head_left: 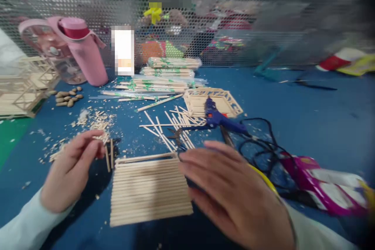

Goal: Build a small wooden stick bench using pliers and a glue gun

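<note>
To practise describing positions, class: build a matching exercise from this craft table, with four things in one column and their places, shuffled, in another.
1 stick panel
2 glue gun
3 pink bottle
4 peanuts

a far left, by the mesh
b between left hand and right hand
c loose, just in front of the bottle
d lying across loose sticks, mid-table

Pairs: 1-b; 2-d; 3-a; 4-c

We see bright, even light from overhead, with glare on the mesh screen (234, 15) at the desk's (307, 117) far edge. Soft shadows lie under both hands. The right hand (231, 191) is motion-blurred, the right corners smear and darken, and the background stays unfocused.
</note>
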Demonstrator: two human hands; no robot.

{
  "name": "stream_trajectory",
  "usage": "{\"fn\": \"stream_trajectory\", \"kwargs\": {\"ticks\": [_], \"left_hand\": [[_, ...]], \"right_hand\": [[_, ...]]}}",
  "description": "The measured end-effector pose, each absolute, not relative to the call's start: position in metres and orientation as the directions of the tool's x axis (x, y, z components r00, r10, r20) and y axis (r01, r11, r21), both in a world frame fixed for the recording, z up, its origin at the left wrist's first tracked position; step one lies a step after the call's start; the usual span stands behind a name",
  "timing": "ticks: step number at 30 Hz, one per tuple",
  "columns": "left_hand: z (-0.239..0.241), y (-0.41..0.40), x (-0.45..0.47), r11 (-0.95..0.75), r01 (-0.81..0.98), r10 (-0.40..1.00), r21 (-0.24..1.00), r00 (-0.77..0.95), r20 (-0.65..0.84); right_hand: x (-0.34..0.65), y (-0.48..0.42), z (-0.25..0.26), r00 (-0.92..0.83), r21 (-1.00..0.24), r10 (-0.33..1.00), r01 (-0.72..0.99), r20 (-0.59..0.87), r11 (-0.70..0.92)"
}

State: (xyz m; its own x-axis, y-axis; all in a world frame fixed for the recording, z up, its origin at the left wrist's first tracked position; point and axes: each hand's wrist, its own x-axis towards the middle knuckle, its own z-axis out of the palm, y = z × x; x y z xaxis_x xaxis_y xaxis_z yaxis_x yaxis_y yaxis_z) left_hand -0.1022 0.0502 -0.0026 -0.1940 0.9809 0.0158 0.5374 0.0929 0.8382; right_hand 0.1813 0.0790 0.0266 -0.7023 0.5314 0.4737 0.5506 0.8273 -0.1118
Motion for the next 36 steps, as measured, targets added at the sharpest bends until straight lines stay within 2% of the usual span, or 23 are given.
{"fn": "stream_trajectory", "kwargs": {"ticks": [2, 4, 8, 12, 14, 17, 19, 20, 22, 23, 25, 27, 29, 31, 36], "left_hand": [[-0.004, 0.053, -0.101, 0.229, 0.38, 0.973, 0.896, -0.115, -0.2], [-0.004, 0.051, -0.098, 0.318, 0.321, 0.944, 0.892, -0.017, -0.331], [-0.003, 0.042, -0.092, 0.442, 0.149, 0.889, 0.884, 0.062, -0.455], [-0.006, 0.044, -0.089, 0.648, -0.102, 0.761, 0.755, 0.129, -0.636], [-0.007, 0.046, -0.088, 0.684, -0.154, 0.729, 0.713, 0.162, -0.665], [-0.008, 0.043, -0.086, 0.686, -0.151, 0.727, 0.712, 0.176, -0.664], [-0.01, 0.038, -0.085, 0.61, -0.07, 0.792, 0.79, 0.082, -0.604], [-0.011, 0.035, -0.086, 0.523, 0.018, 0.852, 0.852, 0.007, -0.523], [-0.014, 0.03, -0.087, 0.251, 0.299, 0.967, 0.921, -0.116, -0.226], [-0.015, 0.027, -0.088, 0.097, 0.458, 0.991, 0.884, -0.129, -0.042], [-0.016, 0.025, -0.089, -0.156, 0.701, 0.966, 0.696, -0.039, 0.256], [-0.017, 0.026, -0.089, -0.311, 0.811, 0.903, 0.496, 0.09, 0.42], [-0.016, 0.026, -0.087, -0.395, 0.843, 0.854, 0.365, 0.191, 0.484], [-0.016, 0.026, -0.085, -0.418, 0.858, 0.833, 0.297, 0.233, 0.502], [-0.018, 0.022, -0.082, -0.397, 0.879, 0.851, 0.262, 0.246, 0.465]], "right_hand": [[0.163, 0.07, 0.015, -0.761, -0.138, 0.477, 0.467, 0.44, 0.873], [0.151, 0.067, 0.004, -0.795, -0.16, 0.477, 0.451, 0.375, 0.878], [0.147, 0.066, -0.005, -0.8, -0.186, 0.526, 0.492, 0.287, 0.85], [0.149, 0.067, -0.005, -0.799, -0.183, 0.532, 0.5, 0.279, 0.846], [0.15, 0.068, -0.007, -0.801, -0.185, 0.527, 0.493, 0.283, 0.85], [0.149, 0.07, -0.009, -0.793, -0.194, 0.508, 0.47, 0.335, 0.861], [0.148, 0.07, -0.01, -0.787, -0.204, 0.509, 0.467, 0.348, 0.861], [0.148, 0.07, -0.009, -0.787, -0.21, 0.516, 0.472, 0.338, 0.856], [0.148, 0.07, -0.007, -0.789, -0.217, 0.536, 0.49, 0.301, 0.844], [0.149, 0.07, -0.006, -0.79, -0.216, 0.538, 0.493, 0.294, 0.843], [0.152, 0.07, -0.004, -0.79, -0.2, 0.519, 0.479, 0.326, 0.855], [0.156, 0.07, -0.005, -0.772, -0.17, 0.504, 0.477, 0.388, 0.862], [0.159, 0.069, -0.006, -0.746, -0.148, 0.511, 0.5, 0.427, 0.853], [0.16, 0.068, -0.009, -0.739, -0.149, 0.532, 0.521, 0.414, 0.84], [0.159, 0.066, -0.013, -0.748, -0.205, 0.563, 0.526, 0.351, 0.826]]}}
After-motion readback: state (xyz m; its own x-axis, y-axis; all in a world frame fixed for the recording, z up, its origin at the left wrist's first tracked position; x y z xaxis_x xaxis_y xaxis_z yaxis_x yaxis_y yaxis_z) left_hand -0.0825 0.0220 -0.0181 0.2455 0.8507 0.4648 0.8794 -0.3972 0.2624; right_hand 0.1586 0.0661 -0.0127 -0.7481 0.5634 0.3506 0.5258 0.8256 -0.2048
